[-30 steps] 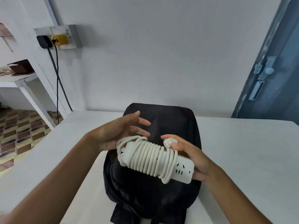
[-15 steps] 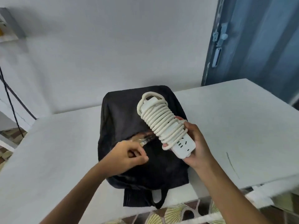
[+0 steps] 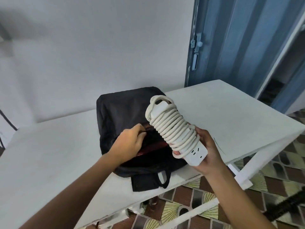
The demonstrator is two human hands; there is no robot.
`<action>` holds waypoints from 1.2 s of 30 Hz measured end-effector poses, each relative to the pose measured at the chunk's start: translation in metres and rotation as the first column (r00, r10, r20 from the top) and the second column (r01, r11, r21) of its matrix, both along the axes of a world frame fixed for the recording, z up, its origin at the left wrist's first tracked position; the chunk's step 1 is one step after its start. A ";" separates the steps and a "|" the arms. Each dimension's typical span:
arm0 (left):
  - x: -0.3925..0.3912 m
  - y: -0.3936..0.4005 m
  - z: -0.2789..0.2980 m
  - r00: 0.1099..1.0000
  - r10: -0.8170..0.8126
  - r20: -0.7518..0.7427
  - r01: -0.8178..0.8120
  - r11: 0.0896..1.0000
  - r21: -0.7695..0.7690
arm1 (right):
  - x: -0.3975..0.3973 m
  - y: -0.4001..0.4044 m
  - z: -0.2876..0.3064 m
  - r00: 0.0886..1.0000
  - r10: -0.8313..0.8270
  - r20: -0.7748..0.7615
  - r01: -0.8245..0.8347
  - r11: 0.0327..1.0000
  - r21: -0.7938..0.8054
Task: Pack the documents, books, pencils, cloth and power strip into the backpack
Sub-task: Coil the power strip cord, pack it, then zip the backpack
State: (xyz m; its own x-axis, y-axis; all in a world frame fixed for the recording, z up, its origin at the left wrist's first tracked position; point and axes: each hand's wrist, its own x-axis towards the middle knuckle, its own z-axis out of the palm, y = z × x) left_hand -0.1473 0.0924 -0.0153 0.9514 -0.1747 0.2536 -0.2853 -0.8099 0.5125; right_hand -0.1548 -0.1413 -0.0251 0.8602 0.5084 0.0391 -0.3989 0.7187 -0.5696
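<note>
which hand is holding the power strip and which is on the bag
The right hand grips the cord-wrapped power strip above the table; the left hand instead pinches the black backpack at its opening.

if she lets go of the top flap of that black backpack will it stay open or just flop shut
Probably flop shut. The backpack looks like thin, soft fabric lying slumped flat on the table, with no stiff rim showing. Its opening gapes only where the left hand grips the edge. The right hand holds the power strip, a rigid bundle, so it likely needs that gap held.
</note>
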 end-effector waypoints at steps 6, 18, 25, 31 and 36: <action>0.034 0.010 0.054 0.994 0.104 0.040 -0.096 0.981 -0.168 | -0.010 -0.002 0.000 0.992 0.127 0.001 -0.127 0.992 -0.025; 0.057 0.012 0.135 0.973 -0.007 0.231 0.033 0.993 -0.109 | -0.007 0.037 0.015 0.921 -0.179 -0.347 0.014 0.903 -0.429; 0.055 0.010 0.147 0.925 0.023 0.379 0.030 0.991 -0.133 | 0.009 0.081 0.013 0.816 -0.373 -0.442 0.225 0.909 -0.352; 0.059 0.012 0.158 0.907 0.003 0.422 0.061 0.988 -0.139 | 0.025 0.091 0.013 0.884 -0.342 -0.319 0.181 0.879 -0.441; 0.062 0.012 0.159 0.908 -0.011 0.419 0.070 0.990 -0.124 | 0.031 0.091 0.014 0.966 -0.245 0.082 0.246 0.777 -0.580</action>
State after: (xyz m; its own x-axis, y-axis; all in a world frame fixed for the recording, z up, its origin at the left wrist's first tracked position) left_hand -0.0849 0.1045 0.1433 0.7466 -0.1476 0.6487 -0.5273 -0.7258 0.4418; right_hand -0.1236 -0.0504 -0.0112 0.9592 0.2071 -0.1925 -0.2531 0.3252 -0.9111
